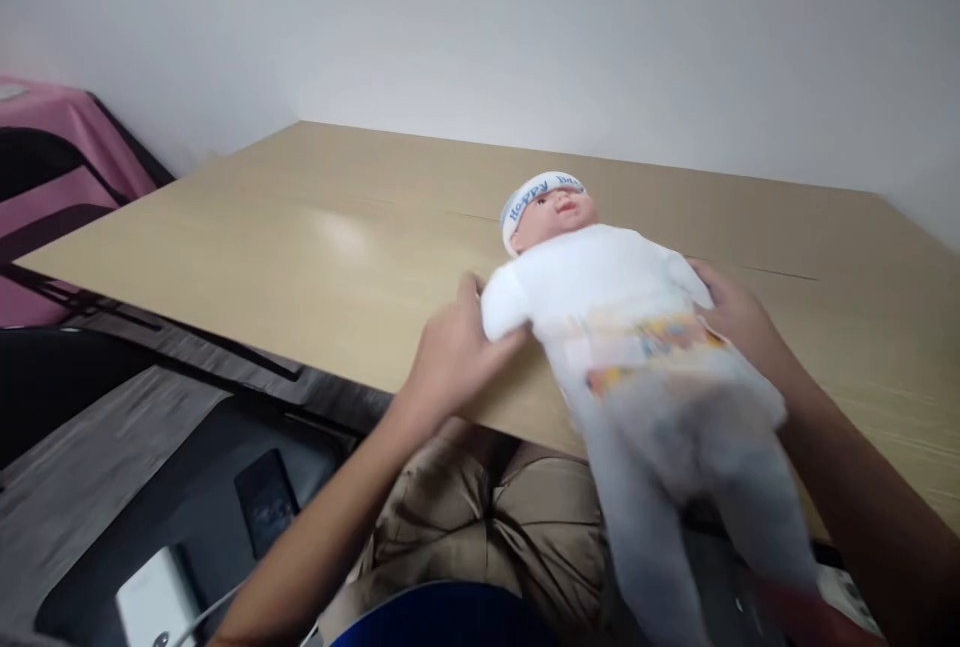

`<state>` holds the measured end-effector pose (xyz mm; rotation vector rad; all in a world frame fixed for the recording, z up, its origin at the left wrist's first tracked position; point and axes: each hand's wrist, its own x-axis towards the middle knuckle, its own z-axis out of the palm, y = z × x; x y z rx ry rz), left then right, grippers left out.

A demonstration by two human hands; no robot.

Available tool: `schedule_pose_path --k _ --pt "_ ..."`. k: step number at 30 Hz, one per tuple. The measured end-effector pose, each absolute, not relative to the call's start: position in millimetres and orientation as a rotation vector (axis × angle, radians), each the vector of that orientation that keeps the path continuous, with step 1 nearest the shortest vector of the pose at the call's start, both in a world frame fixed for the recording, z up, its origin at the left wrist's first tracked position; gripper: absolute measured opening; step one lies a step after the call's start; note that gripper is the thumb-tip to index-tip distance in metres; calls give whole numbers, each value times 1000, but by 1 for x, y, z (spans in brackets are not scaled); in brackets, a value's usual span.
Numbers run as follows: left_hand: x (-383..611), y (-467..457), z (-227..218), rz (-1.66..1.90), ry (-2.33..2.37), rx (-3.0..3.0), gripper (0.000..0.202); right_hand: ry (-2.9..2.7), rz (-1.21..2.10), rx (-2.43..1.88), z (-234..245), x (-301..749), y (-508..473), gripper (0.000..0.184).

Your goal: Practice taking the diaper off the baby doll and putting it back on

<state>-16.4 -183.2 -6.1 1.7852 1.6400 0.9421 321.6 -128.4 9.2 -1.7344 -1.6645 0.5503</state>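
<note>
A baby doll (600, 277) in a white top, light leggings and a white headband with blue lettering is held face up at the near edge of the wooden table (360, 257). Around the doll's arm on the left, my left hand (457, 347) is closed, with the thumb below the sleeve. On the other side my right hand (727, 307) is closed at the doll's other arm, its fingers partly hidden. Across the waist shows a blurred band with a colourful print. The legs hang past the table edge, towards me.
To the left, a black chair seat (225, 487) holds a dark phone (266, 502) and a white device (157, 597) with a cable. Pink cloth (112, 132) drapes at the far left. A pale wall (480, 37) stands behind the table.
</note>
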Motion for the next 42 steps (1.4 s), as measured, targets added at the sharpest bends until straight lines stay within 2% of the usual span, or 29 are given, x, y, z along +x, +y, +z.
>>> schedule_pose_path --k 3,8,14,19,23,26,29,31,33,35,38,42 --pt "-14 -278 -33 852 1610 1754 50 -1760 560 -1670 13 325 -193 49" --pt "-42 -408 -88 685 1403 1962 30 -1853 647 -1561 8 305 -304 46" --pt "-99 -484 -114 471 1370 2023 24 -1977 835 -1486 -44 267 -382 47" --pt "-111 -481 -122 334 1510 1945 33 -2008 877 -1469 -104 245 -373 42" --pt "-109 -477 -128 325 1496 1887 40 -2081 973 -1411 -133 248 -366 43" --pt "-109 -484 -134 384 1473 1894 50 -1963 1003 -1514 -134 261 -379 40" --pt "-110 -490 -134 471 1506 1958 61 -1854 1297 -1572 -123 273 -400 47" --pt "-107 -485 -126 526 1504 2028 71 -1826 1428 -1555 -115 275 -412 49" --pt "-98 -471 -111 564 1426 2121 78 -1820 1417 -1553 -110 274 -419 50" --pt "-81 -449 -94 577 1254 2218 77 -1820 1375 -1564 -108 271 -421 50" --pt "-41 -410 -79 543 842 2323 62 -1852 1309 -1561 -108 267 -419 48" --pt "8 -374 -90 513 340 2370 42 -1975 1114 -1553 -113 268 -418 41"
